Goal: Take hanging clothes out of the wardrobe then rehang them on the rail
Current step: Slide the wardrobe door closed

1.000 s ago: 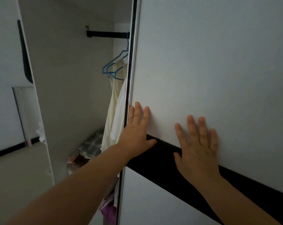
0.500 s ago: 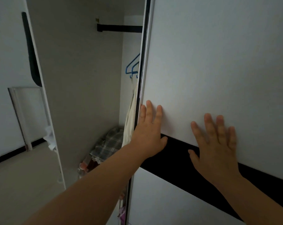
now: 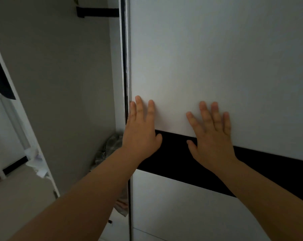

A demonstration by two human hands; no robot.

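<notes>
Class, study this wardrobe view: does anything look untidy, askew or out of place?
Yes. A crumpled checked cloth lies heaped low inside the wardrobe rather than hanging from the rail. Both the left hand and right hand press flat on the sliding door.

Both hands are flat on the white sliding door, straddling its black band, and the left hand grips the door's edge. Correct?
Not quite. In the head view the left hand lies flat beside the sliding door edge, not gripping it; right hand is flat across the black band.

white door (image 3: 208,58) with black band (image 3: 262,164), black rail (image 3: 98,12)
</notes>
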